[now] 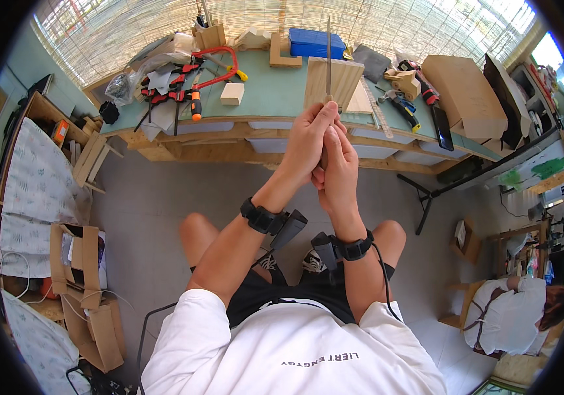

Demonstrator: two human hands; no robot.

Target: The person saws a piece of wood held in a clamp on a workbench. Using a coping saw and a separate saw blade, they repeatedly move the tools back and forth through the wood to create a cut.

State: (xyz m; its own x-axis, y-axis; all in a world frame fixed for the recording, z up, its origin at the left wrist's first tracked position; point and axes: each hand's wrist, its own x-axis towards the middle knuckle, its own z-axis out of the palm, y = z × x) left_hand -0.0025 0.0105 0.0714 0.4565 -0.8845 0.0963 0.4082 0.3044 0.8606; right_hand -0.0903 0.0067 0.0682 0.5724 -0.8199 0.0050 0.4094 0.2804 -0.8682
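Both of my hands are closed, one against the other, around the handle of a handsaw (329, 62). My left hand (309, 137) is wrapped on from the left, and my right hand (339, 161) grips from the right and a little nearer to me. Most of the handle is hidden by the fingers. The thin blade points away from me, seen nearly edge-on. It runs across an upright pale wooden board (349, 78) at the front of the green-topped workbench (272, 89); whether the teeth are in the wood I cannot tell.
Left on the bench lie a red-framed saw (234, 62), black-and-red clamps (177, 85) and a wood block (232, 93). A blue box (315, 43) stands behind the board. Rightward are pliers (406, 113), a phone (441, 128) and a cardboard box (463, 95). Another person (512, 313) sits at lower right.
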